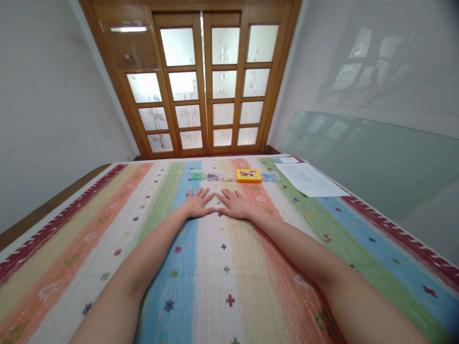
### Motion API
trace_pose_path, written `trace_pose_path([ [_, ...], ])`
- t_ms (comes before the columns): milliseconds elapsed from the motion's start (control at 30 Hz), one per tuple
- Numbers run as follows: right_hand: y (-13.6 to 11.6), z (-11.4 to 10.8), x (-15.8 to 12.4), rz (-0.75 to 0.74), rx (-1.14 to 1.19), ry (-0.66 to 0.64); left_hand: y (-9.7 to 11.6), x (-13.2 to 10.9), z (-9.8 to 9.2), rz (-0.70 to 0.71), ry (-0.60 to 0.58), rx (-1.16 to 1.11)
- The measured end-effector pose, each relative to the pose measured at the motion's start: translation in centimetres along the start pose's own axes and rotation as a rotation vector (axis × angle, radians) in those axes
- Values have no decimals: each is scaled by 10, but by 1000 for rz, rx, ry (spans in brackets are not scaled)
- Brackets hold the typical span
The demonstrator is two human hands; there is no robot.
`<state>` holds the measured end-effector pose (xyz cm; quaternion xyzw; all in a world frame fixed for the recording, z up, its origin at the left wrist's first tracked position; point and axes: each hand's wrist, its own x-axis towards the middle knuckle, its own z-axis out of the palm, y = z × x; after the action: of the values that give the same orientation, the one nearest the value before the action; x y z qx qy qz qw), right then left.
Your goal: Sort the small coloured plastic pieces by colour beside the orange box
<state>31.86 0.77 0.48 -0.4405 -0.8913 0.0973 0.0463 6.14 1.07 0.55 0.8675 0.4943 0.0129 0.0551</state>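
My left hand (199, 203) lies flat on the striped tablecloth (214, 273), fingers spread and nothing in it. Beside it, my right hand (234, 204) also rests palm down with its fingers apart. The thumbs and index fingers of the two hands come close together at the middle. Just beyond my right hand sits a flat yellow-orange box (248, 176) with a red printed picture on top. A clear plastic bag with green contents (197, 176) lies beyond my left hand, near some dark small pieces (213, 177). Blue pieces in clear plastic (269, 177) lie right of the box.
A printed white sheet of paper (308, 179) lies at the table's far right. A smaller white paper (289, 160) is behind it. Past the far table edge stand wooden doors with glass panes (222, 84). A pale glass panel (364, 157) leans along the right wall.
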Motion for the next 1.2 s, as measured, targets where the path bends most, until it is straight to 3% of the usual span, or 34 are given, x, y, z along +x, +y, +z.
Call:
trace_pose_path([
  [1200,2,0,2,-15,2,-9,-3,-12,3,4,18,-5],
])
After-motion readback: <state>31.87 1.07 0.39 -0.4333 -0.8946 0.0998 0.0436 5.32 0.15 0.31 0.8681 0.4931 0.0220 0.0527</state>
